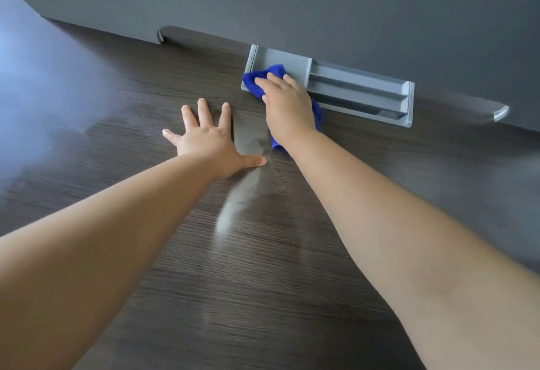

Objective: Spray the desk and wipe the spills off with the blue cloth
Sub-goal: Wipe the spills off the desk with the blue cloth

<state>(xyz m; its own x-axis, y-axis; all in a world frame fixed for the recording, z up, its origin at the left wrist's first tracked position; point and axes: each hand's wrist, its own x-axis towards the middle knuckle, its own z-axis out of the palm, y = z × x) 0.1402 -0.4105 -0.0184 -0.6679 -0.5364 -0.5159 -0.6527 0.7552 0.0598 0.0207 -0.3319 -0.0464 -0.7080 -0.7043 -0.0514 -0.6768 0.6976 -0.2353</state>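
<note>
Wipe step: R hand [285, 100], fingers flat, presses blue cloth [260, 77] at grey tray's [359, 89] left end; L hand [209, 135] splayed, empty, before tray; next prob. wet streak [233, 211].

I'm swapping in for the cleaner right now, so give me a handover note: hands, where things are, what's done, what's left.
Left hand: flat on the desk, fingers spread, holding nothing.
Right hand: presses the blue cloth onto the left end of the grey tray at the desk's back edge.
Spray bottle: not in view.
Done: a pale streak near the hands suggests the desk was sprayed and partly wiped.
Left: finish the tray, then wipe off the streak.
</note>
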